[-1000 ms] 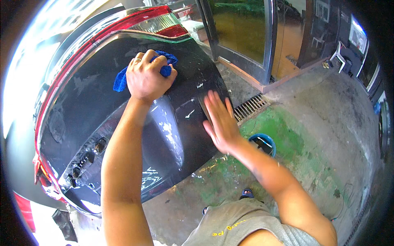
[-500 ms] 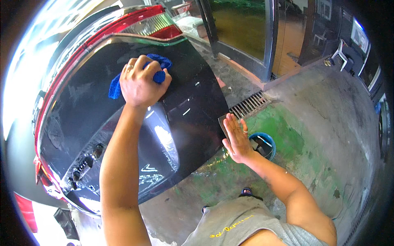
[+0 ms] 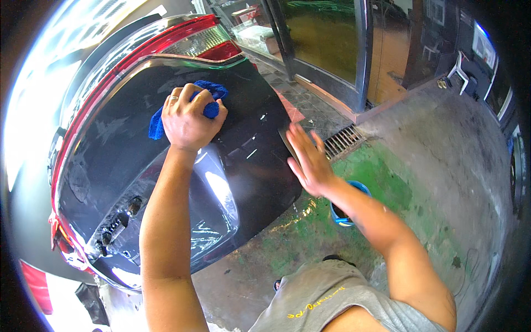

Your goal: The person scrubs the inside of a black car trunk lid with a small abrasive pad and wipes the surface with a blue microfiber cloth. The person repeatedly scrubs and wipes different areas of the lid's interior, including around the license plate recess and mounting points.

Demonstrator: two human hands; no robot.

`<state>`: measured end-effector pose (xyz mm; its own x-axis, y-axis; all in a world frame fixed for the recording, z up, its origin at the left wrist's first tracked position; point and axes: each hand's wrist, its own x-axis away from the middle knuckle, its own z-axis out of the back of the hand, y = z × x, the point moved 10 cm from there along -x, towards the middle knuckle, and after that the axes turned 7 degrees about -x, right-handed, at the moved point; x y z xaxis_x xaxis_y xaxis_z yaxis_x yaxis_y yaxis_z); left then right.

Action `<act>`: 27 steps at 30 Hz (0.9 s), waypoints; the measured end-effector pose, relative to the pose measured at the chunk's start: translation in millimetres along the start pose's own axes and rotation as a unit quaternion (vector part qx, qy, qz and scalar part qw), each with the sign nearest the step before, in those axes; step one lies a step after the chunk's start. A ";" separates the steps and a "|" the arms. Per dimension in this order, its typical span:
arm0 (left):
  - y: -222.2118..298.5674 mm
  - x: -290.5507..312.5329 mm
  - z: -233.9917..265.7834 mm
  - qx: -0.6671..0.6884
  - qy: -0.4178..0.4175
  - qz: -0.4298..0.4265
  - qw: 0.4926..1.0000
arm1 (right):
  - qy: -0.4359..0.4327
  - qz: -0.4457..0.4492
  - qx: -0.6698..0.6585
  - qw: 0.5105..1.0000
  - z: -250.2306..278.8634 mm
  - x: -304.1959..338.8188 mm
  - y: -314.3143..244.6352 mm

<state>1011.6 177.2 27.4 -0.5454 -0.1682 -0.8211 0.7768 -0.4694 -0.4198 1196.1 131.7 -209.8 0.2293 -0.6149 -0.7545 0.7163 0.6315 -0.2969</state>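
My left hand (image 3: 192,117) is closed around a bunched blue cloth (image 3: 157,125) and presses it on the upper part of a dark car tailgate (image 3: 249,105). Cloth sticks out on both sides of the fist. At the panel's right edge is my right hand (image 3: 311,160), with its fingers stretched out and flat. A thin dark strip shows along that hand's left side; whether it is a flat pad or the panel's edge I cannot tell. Above the left hand sits a red and clear tail light (image 3: 202,41). Pale smears and wet-looking streaks mark the panel.
Below my right forearm, and partly hidden by it, a blue bucket (image 3: 342,220) stands on the green-stained floor (image 3: 381,177). A metal drain grate (image 3: 344,141) lies beyond the right hand. Glass doors (image 3: 323,41) are at the back, a white chair (image 3: 460,72) far right.
My right hand has moved up and slightly left along the panel's edge. The left hand with the cloth has stayed at nearly the same spot. The view has shifted slightly.
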 end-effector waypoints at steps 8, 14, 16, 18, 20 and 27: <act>4.1 -4.4 2.8 -0.004 0.014 -0.009 1.000 | 0.072 0.011 -0.014 0.997 42.4 -114.5 -2.7; -1.4 0.8 0.1 0.002 0.010 0.000 1.000 | 0.013 -0.051 -0.061 0.997 -43.6 51.7 -80.7; 1.0 -2.4 -0.5 0.008 0.015 -0.001 1.000 | -0.005 -0.051 -0.056 0.997 -56.1 77.7 -88.5; -1.7 -0.7 0.4 0.005 0.011 0.005 1.000 | 0.014 -0.037 -0.033 0.999 -44.6 37.5 -78.9; -1.7 -0.8 1.1 0.015 0.016 0.003 1.000 | 0.088 -0.072 0.029 0.993 -8.3 -48.0 -51.8; -8.4 3.3 -0.8 0.032 0.010 0.015 0.999 | 0.060 -0.142 -0.015 0.988 -59.0 4.0 -119.6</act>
<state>1003.6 181.3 27.9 -0.5164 -0.1662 -0.8401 0.7701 -0.5191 -0.3707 1072.5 81.6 -211.8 -0.0597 -0.7099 -0.7018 0.7204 0.4560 -0.5226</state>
